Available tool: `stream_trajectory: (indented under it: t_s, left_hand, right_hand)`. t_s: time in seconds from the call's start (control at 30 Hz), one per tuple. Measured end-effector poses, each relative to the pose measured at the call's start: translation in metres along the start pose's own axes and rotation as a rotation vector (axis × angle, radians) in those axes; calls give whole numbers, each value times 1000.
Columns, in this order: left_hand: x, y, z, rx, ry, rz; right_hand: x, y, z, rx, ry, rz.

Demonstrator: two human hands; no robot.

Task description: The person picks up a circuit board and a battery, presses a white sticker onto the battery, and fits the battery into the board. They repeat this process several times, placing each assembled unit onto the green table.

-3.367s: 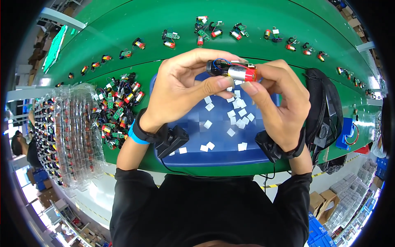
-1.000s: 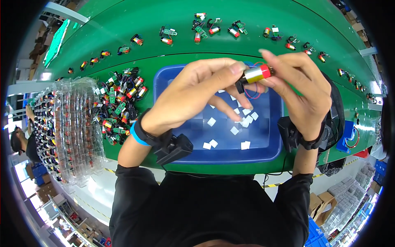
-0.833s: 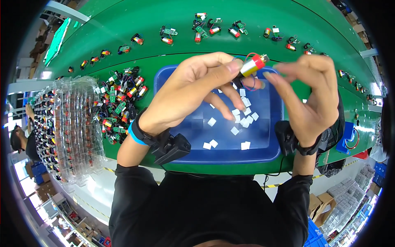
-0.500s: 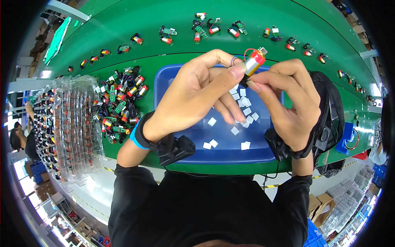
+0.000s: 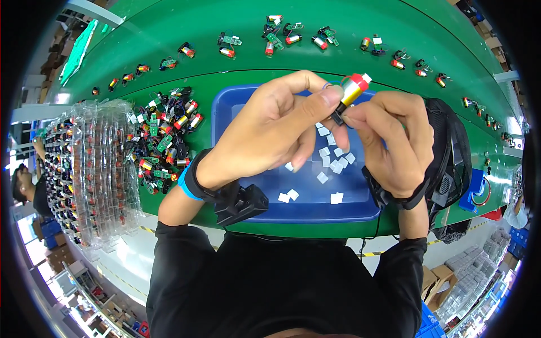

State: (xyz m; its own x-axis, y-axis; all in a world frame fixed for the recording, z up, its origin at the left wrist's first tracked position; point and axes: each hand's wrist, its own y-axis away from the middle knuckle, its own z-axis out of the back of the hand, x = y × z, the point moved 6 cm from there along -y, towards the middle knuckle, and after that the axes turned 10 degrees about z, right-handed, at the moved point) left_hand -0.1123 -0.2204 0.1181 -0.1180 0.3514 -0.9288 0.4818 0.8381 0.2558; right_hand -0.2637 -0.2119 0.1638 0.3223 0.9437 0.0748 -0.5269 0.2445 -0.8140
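Observation:
My left hand (image 5: 273, 121) pinches a small cylindrical battery (image 5: 355, 88) between thumb and forefinger, over the far part of a blue plastic tray. The battery has a silver and gold body and a red band; a white piece shows at its upper end. A black part (image 5: 338, 117) sits at its lower end, with thin wires by it. My right hand (image 5: 397, 143) is closed beside that black part, thumb and forefinger pressed together; what they pinch is hidden. Below both hands, several small white square pieces (image 5: 322, 177) lie scattered in the blue tray (image 5: 253, 213).
A pile of batteries wired to green circuit boards (image 5: 163, 143) lies left of the tray. Beyond it stand stacked clear plastic trays (image 5: 98, 174). More such assemblies line the far green bench (image 5: 321, 70). A black mesh bag (image 5: 451, 152) and a blue object (image 5: 475, 188) are at right.
The battery has shifted slightly right and away from me in my left hand. My right hand has moved a little down, its fingertips staying by the battery's lower end.

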Motion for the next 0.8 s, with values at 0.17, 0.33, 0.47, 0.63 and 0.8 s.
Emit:
stream_trajectory:
  t_s: [0.17,0.33,0.47,0.63,0.8]
  left_hand:
    - [3,1,-2,61,85,76]
    - [7,-6,18,-19,2,145]
    - [-4,-21,66,-331,-313,68]
    - [-7,-38,241,-732,-367,128]
    - [22,-61,312,-797,-339,279]
  right_hand:
    - [5,0,0,30,68,94]
    - [-7,2,-14,100,24,108]
    - [-17,6,-10,182,33,-93]
    - [-17,0,-22,294,-17,-40]
    - [-61,16,-35,467,-54,-215]
